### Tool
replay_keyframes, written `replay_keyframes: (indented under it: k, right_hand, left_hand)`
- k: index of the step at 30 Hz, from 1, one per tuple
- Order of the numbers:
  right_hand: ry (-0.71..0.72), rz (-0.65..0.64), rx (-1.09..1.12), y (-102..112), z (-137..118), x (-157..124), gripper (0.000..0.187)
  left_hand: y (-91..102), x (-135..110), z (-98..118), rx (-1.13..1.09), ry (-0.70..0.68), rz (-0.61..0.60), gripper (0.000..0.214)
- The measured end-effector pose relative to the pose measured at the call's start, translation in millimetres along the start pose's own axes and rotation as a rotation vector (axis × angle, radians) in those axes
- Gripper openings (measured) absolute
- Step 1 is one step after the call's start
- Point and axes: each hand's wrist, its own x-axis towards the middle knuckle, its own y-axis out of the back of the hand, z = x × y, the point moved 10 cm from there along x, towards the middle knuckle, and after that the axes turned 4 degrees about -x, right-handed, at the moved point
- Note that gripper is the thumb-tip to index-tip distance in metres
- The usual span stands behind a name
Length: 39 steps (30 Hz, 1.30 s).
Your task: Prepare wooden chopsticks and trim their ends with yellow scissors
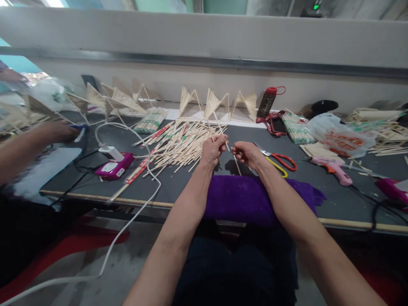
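Note:
My left hand (pixel 214 149) is closed around thin wooden sticks (pixel 216 115), much like chopsticks, which rise above the fingers; one also slants down past the fingertips. Close beside it, my right hand (pixel 245 153) is pinched shut. Another wooden stick (pixel 237 165) slopes down from its fingertips toward the table; its upper end is hidden by the fingers. Below both hands a folded purple towel (pixel 239 197) lies along the table edge. Left of my left hand spreads a loose pile of wooden sticks (pixel 181 146). Scissors (pixel 280 161) with red and yellow handles lie by my right wrist.
Fan-shaped stick structures (pixel 214 104) stand along the wall. A bottle (pixel 267 102), a pink glue gun (pixel 333 168) and a plastic bag (pixel 341 136) are to the right. At left are a purple power box (pixel 114 168), a white cable (pixel 154 187) and another person's hand (pixel 60 131).

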Motion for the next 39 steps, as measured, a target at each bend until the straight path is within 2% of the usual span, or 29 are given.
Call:
replay_keyframes:
  k: [5,10,15,20,26,30,39]
  right_hand:
    - [0.022,0.009,-0.062,1,0,0,0.018]
    - [0.058,0.061,-0.098,2,-4,-2,0.022]
    - [0.144,0.112,-0.255,-2,-13,-6,0.022]
    - [0.219,0.180,-0.420,-2,-19,-6,0.015]
    - [0.151,0.174,-0.310,1,-15,-7,0.009]
    - [0.078,0.082,-0.235,-1,-7,-5,0.012]
    - [0.103,0.094,-0.266,5,-7,-1,0.006]
  left_hand:
    - [-4.3,-1,-4,0.027,0.021,-0.050,0.026]
    - [-1.0,1,-6,0.031,0.017,-0.018,0.025]
    - [3.0,2,-7,0.060,0.003,0.035,0.026]
    - [0.7,0,-4,0.098,-0.066,0.049,0.025]
    - [-1.5,-1,-4,0.138,-0.080,0.049,0.025]
    - [-0.8,-1,-8,0.144,-0.055,0.045,0.026]
    - [-6.9,-2,-7,0.121,-0.056,-0.001,0.026]
